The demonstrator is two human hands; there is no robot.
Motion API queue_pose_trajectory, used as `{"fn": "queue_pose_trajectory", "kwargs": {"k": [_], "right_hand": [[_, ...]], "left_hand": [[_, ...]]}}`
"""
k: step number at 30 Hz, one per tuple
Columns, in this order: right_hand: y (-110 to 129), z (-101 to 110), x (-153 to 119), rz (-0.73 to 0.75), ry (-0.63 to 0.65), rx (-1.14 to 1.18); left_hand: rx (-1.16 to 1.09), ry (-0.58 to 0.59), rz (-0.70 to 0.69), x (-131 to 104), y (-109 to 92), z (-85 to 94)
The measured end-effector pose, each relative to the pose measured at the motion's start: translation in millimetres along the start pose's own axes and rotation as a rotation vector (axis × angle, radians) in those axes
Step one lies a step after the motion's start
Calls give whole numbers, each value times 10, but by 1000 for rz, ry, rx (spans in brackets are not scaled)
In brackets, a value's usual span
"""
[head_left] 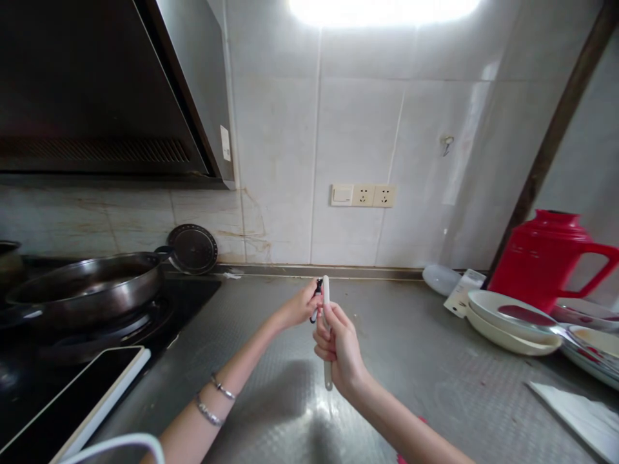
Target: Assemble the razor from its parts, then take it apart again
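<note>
My right hand [341, 348] is closed around a slim, off-white bar with rounded ends [329, 380], held upright above the steel counter [271, 380]. Right beside it, my left hand [302, 304] pinches a small black-and-white piece [318, 290], too small and partly covered to name. The two hands nearly meet, and the fingers hide whether the piece and the bar touch or are joined. Two bracelets [210, 406] circle my left wrist.
At left, a metal pan [87, 290] sits on the black stove [193, 299], with a tablet-like device [91, 399] nearer me. Stacked dishes [512, 338], a white packet [464, 293] and a red thermos jug [541, 258] stand at right. Sockets [363, 195] line the wall.
</note>
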State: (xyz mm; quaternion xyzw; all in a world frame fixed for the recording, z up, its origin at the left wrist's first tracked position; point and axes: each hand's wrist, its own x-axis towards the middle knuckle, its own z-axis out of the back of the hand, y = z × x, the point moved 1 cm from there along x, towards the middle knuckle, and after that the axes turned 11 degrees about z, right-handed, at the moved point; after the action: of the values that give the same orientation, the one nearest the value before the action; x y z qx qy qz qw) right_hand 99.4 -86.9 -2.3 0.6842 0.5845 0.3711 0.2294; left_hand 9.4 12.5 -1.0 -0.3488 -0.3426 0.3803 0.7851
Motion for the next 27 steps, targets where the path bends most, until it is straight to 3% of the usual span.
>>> {"fn": "queue_pose_trajectory", "kwargs": {"k": [8, 13, 19, 27], "right_hand": [[33, -2, -23, 33, 41, -4], [-47, 60, -51, -32, 32, -20], [39, 12, 55, 66, 59, 14], [-37, 111, 68, -138, 81, 11]], "left_hand": [[-68, 35, 16, -15, -20, 8], [-128, 69, 38, -31, -30, 40], [-40, 27, 13, -19, -25, 44], [-242, 22, 97, -3, 17, 157]]}}
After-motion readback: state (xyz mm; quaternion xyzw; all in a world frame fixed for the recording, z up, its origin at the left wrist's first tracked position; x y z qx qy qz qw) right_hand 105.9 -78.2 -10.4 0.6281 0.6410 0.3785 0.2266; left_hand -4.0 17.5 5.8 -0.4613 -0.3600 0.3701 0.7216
